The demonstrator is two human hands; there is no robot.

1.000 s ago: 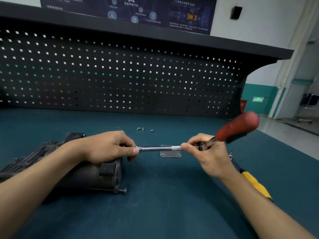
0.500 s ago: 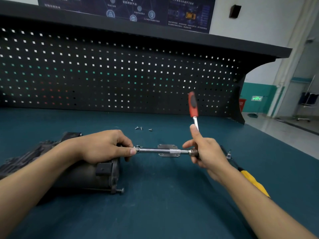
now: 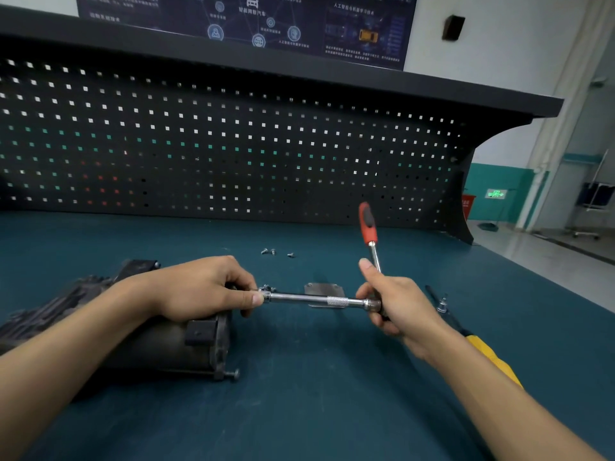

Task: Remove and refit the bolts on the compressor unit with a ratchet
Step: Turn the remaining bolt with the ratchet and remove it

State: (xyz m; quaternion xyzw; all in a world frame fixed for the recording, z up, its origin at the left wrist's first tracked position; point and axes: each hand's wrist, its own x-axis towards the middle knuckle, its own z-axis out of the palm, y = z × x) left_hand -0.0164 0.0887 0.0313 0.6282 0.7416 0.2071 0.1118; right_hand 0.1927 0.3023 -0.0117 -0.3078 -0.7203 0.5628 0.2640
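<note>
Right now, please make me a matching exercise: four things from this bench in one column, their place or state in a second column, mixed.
1. ratchet
2. extension bar
3. compressor unit
4. loose bolts

a. small, far back on the mat
b. level, one end pinched by the left hand
c. dark, lying at the left
d. red grip pointing up, held in the right hand

Pairs: 1-d, 2-b, 3-c, 4-a

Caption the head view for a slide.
Right hand holds red-handled ratchet upright; left hand steadies its chrome extension at dark compressor unit.
</note>
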